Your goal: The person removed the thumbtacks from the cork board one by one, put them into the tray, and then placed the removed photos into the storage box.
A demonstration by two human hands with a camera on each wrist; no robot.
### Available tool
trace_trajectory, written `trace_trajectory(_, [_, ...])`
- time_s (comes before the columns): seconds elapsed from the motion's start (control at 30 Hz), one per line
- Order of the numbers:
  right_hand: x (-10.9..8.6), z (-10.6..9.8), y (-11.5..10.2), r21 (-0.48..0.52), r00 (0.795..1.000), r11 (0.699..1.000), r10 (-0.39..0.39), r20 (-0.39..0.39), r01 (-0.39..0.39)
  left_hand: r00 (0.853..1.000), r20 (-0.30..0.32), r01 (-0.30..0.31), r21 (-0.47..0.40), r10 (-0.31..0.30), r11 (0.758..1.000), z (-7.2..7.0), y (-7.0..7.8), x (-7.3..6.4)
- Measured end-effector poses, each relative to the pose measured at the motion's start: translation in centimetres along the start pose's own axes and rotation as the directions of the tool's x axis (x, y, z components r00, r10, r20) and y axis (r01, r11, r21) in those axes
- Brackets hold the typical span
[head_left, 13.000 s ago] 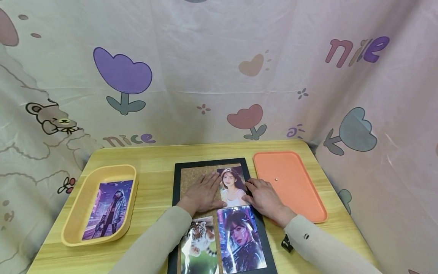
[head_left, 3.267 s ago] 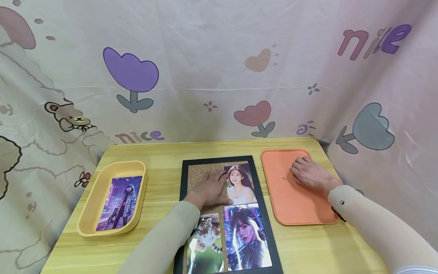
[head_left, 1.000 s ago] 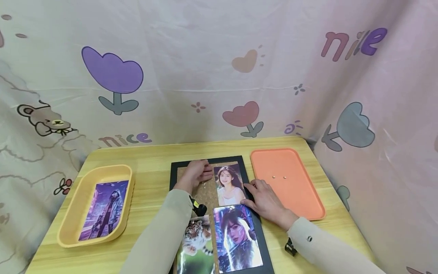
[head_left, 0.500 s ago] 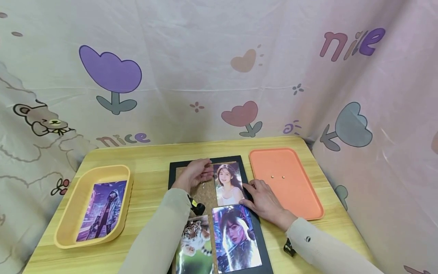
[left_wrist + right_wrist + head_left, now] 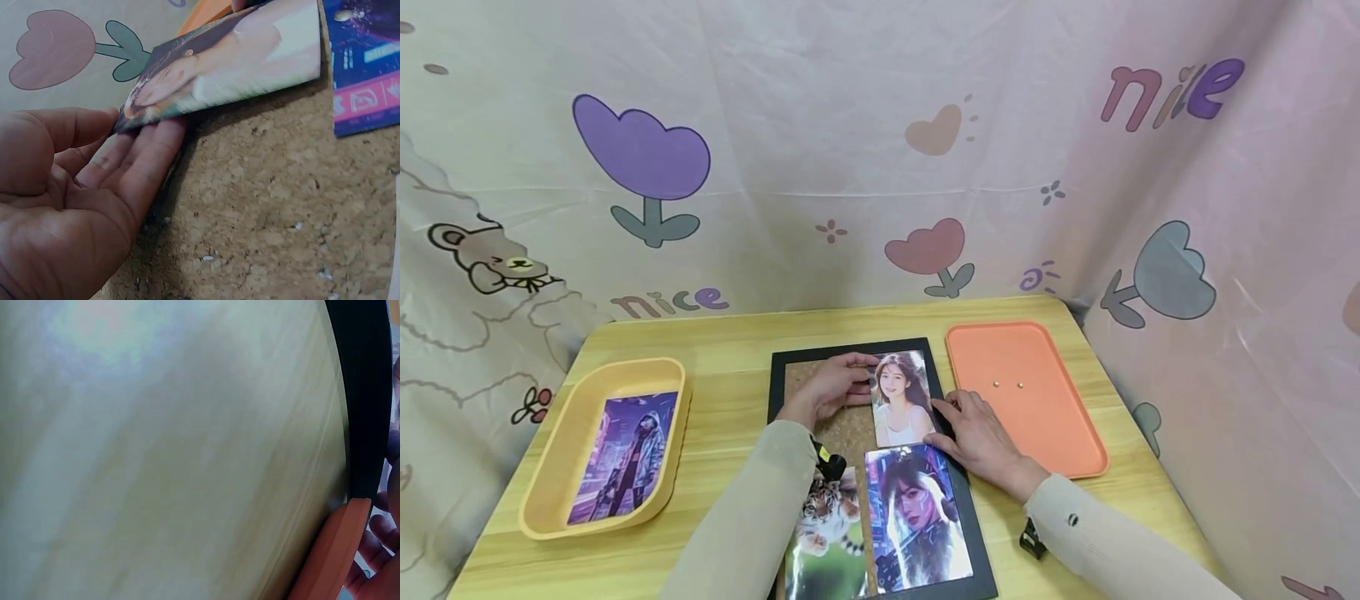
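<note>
My left hand (image 5: 831,387) pinches the left edge of a photo print of a person in a white top (image 5: 901,412). In the left wrist view, the thumb lies at the photo's corner with fingers beneath, and that side tilts up off the cork board (image 5: 842,429). At the photo's right edge, my right hand (image 5: 981,442) rests over the black frame, thumb and index fingertips touching the edge. Below lie a purple cyberpunk photo (image 5: 917,517) and a tiger photo (image 5: 831,542). The right wrist view catches only a few fingers.
On the right an orange tray (image 5: 1052,433) holds two small pins (image 5: 996,384). At the left a yellow tray (image 5: 538,500) contains another purple photo (image 5: 625,458). A patterned curtain (image 5: 790,150) hangs behind the wooden table (image 5: 730,367).
The right hand has come back from the orange tray to the photo, and two pins now show there. The left hand, earlier flat on the cork, has gone to the photo's left edge and raised it.
</note>
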State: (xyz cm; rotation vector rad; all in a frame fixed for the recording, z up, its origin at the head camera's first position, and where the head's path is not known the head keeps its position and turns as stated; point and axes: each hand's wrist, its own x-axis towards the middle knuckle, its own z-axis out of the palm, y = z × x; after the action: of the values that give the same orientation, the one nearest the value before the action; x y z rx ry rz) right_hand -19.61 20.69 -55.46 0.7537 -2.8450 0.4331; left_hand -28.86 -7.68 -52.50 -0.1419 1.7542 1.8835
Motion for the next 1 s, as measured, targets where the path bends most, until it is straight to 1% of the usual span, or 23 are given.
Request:
trace_trajectory(0.27, [0.04, 0.11, 0.0, -0.002, 1.0, 1.0, -0.002, -0.008, 0.002, 1.0, -0.002, 0.001, -0.042, -0.001, 0.999, -0.03, -0.28, -0.34])
trace_trajectory(0.4, [-0.03, 0.08, -0.08, -0.003, 1.0, 1.0, 0.002, -0.01, -0.002, 1.0, 0.017, -0.004, -0.042, 0.005, 0.999, 0.09, -0.45, -0.5])
trace_trajectory(0.53, [-0.11, 0.02, -0.13, -0.008, 1.0, 1.0, 0.004, -0.011, -0.005, 1.0, 0.017, -0.007, -0.037, 0.007, 0.999, 0.31, -0.55, -0.55])
trace_trajectory(0.73, [-0.17, -0.04, -0.12, -0.001, 1.0, 1.0, 0.001, -0.019, -0.001, 0.999, -0.022, -0.034, -0.02, 0.034, 0.999, 0.8, -0.73, -0.3])
trace_trajectory(0.83, [-0.25, -0.02, -0.13, 0.005, 1.0, 1.0, 0.005, -0.025, -0.004, 0.998, -0.038, -0.049, -0.013, 0.049, 0.999, 0.79, -0.64, -0.27])
trace_trajectory(1.0, [-0.49, 0.1, -0.13, 0.003, 0.999, 1.0, 0.01, -0.035, -0.01, 0.995, -0.056, -0.085, -0.022, 0.084, 0.996, -0.1, 0.02, -0.59])
